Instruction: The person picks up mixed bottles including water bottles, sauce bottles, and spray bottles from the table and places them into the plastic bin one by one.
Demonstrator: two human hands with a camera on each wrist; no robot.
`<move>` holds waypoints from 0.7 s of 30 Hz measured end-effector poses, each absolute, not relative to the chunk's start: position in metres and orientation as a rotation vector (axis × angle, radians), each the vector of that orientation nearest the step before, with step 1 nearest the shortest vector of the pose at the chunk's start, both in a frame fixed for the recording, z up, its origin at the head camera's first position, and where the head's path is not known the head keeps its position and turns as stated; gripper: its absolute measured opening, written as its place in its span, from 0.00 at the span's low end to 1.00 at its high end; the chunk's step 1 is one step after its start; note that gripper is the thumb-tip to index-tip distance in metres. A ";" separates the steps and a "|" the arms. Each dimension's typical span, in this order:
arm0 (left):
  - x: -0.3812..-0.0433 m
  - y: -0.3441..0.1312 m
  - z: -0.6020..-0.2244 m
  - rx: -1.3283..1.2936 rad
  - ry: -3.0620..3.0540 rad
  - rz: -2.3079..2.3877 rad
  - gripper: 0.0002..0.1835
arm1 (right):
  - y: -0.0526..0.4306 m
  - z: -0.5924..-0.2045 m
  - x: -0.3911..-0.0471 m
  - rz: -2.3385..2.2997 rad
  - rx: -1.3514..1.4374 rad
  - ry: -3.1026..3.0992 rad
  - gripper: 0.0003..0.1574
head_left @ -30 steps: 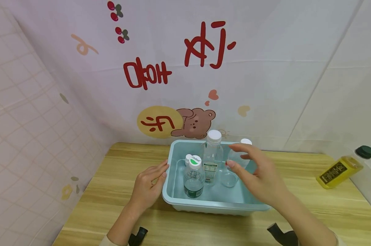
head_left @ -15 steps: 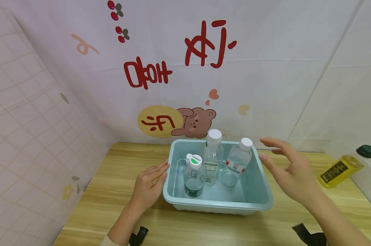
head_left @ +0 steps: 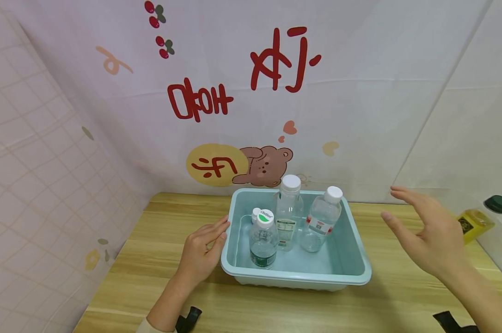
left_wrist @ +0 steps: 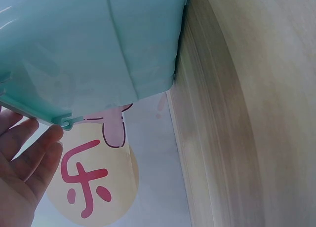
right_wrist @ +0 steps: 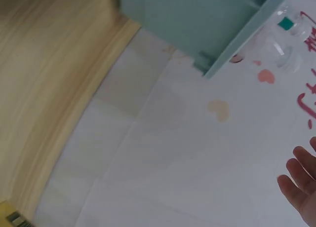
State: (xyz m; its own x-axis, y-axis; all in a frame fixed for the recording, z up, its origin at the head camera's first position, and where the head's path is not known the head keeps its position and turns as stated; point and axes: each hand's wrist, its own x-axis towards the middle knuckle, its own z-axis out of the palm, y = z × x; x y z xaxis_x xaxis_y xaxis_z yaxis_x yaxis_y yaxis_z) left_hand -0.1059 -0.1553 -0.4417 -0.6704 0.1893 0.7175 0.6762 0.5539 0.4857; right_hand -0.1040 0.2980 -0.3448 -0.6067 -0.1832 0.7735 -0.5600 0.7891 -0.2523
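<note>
A light blue plastic basin (head_left: 294, 276) stands on the wooden table. Against its left rim rest the fairly straight fingers of my left hand (head_left: 201, 252); in the left wrist view the fingertips (left_wrist: 53, 135) touch the rim. My right hand (head_left: 436, 233) is in the air right of the basin, thumb and fingers apart, holding nothing. It partly covers a bottle of yellow liquid (head_left: 480, 224) with a dark green cap. Inside the basin are a clear bottle with a green-and-white cap (head_left: 263, 240), a taller white-capped bottle (head_left: 287, 212) and a red-and-white labelled bottle (head_left: 321, 219).
Another small white cap (head_left: 255, 214) shows behind the front bottle in the basin. A white printed cloth (head_left: 359, 115) hangs behind the wooden table (head_left: 151, 259), with a gridded white sheet (head_left: 39, 185) at the left. Black straps (head_left: 188, 319) sit at the wrists.
My right hand has moved from over the red-and-white labelled bottle out to the right, beside the bottle of yellow liquid. The left hand has stayed at the basin's rim.
</note>
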 end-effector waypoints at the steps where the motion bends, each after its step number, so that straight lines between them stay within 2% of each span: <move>1: -0.106 -0.155 -0.442 -0.693 -2.178 -1.038 0.17 | 0.303 -0.347 -0.105 0.599 0.541 -2.197 0.31; 3: -0.106 -0.155 -0.442 -0.694 -2.176 -1.037 0.17 | 0.313 -0.351 -0.108 0.564 0.530 -2.198 0.35; 9: -0.106 -0.155 -0.442 -0.687 -2.177 -1.042 0.17 | 0.341 -0.359 -0.119 0.459 0.537 -2.168 0.60; 21: -0.105 -0.155 -0.443 -0.665 -2.199 -1.059 0.17 | 0.392 -0.366 -0.124 0.271 0.408 -2.340 0.69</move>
